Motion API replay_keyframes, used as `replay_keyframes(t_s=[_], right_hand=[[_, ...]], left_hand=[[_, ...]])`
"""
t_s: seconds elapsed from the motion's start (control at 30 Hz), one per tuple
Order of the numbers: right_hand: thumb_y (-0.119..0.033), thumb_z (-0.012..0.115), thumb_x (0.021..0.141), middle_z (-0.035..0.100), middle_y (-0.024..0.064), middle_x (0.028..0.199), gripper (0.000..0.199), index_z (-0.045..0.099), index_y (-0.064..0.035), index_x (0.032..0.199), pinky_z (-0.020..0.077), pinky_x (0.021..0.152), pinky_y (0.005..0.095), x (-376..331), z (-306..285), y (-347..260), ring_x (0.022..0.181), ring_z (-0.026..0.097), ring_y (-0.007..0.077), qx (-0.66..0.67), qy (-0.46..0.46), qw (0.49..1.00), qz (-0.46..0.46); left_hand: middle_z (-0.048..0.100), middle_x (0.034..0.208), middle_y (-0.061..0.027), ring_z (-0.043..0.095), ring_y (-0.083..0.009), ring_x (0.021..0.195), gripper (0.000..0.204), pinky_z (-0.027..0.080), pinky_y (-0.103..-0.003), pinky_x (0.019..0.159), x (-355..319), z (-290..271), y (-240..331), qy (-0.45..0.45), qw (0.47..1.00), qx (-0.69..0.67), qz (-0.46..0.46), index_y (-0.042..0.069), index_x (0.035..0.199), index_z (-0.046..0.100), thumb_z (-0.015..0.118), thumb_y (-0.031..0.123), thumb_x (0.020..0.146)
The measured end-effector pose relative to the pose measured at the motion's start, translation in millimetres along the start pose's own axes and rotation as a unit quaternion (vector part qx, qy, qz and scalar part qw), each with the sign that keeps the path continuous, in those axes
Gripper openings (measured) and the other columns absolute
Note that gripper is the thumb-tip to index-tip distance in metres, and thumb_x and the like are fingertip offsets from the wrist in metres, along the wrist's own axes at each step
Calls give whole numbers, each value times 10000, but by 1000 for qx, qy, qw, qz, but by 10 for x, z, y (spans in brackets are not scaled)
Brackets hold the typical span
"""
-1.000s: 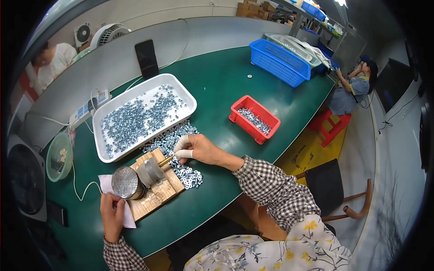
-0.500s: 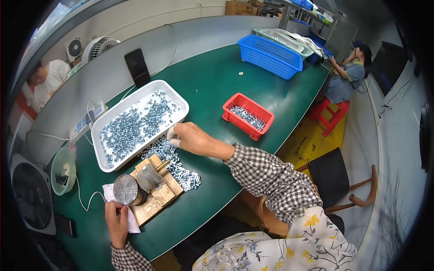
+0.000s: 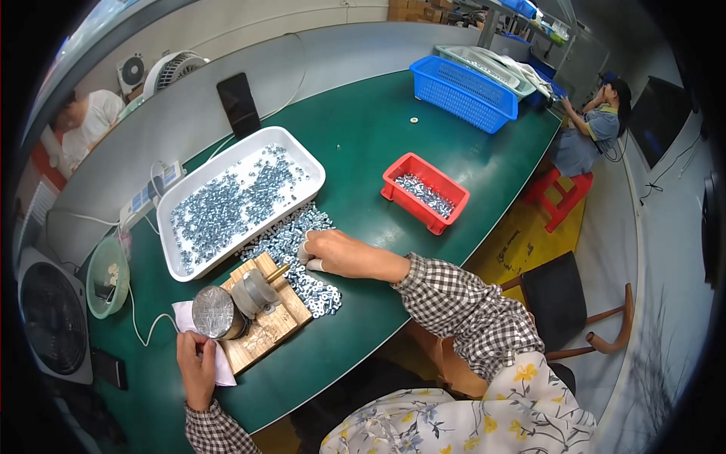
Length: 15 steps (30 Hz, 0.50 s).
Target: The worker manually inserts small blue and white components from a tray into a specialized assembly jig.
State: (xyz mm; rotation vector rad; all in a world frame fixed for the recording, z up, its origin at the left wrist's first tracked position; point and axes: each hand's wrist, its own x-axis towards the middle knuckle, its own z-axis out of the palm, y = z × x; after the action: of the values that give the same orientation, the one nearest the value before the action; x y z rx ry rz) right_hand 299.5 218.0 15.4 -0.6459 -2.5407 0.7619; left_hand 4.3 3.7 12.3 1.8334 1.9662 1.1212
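Note:
My right hand (image 3: 340, 253), white covers on its fingertips, reaches down to a loose pile of small metal sleeves (image 3: 291, 236) on the table. Its fingers are curled together; whatever they pinch is hidden. At the near left, my left hand (image 3: 197, 371) is closed with thumb and forefinger together beside a silver-topped cylinder (image 3: 214, 312), and what it holds is too small to make out. That cylinder, a grey round part (image 3: 253, 291) and a brass rod (image 3: 278, 273) are on a wooden block (image 3: 268, 327). A white cloth (image 3: 224, 371) lies under the block's left side.
Behind the pile stands a white tray (image 3: 318, 172) of metal sleeves. A red bin (image 3: 423, 198) of small parts is to the right, blue baskets (image 3: 465, 94) farther back. At left are a green bowl (image 3: 107, 278), a fan (image 3: 53, 321) and a power strip (image 3: 151, 195). A phone (image 3: 238, 104) leans behind.
My right hand has moved from the white tray's near edge down toward me, over the loose pile. My left hand stays beside the cylinder. The whole view has shifted slightly.

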Motion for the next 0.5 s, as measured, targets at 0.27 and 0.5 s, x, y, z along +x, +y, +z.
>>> replay_keyframes(t_s=[0.27, 0.5], right_hand=[[-73, 650, 833, 637, 113, 866, 114, 611, -6, 916, 505, 710, 346, -50, -67, 85, 804, 640, 247, 30, 47, 998, -28], [-88, 635, 893, 645, 45, 874, 87, 616, -4, 905, 518, 632, 255, -3, -102, 41, 743, 631, 107, 405, 56, 895, 179]], left_hand=[[434, 779, -88, 455, -188, 693, 114, 386, -287, 634, 49, 32, 108, 6, 1000, -19, -12, -16, 815, 487, 601, -23, 829], [459, 766, -90, 484, -192, 664, 115, 403, -297, 604, 13, 9, 17, 15, 1000, 6, -4, -9, 809, 532, 647, -10, 807]])
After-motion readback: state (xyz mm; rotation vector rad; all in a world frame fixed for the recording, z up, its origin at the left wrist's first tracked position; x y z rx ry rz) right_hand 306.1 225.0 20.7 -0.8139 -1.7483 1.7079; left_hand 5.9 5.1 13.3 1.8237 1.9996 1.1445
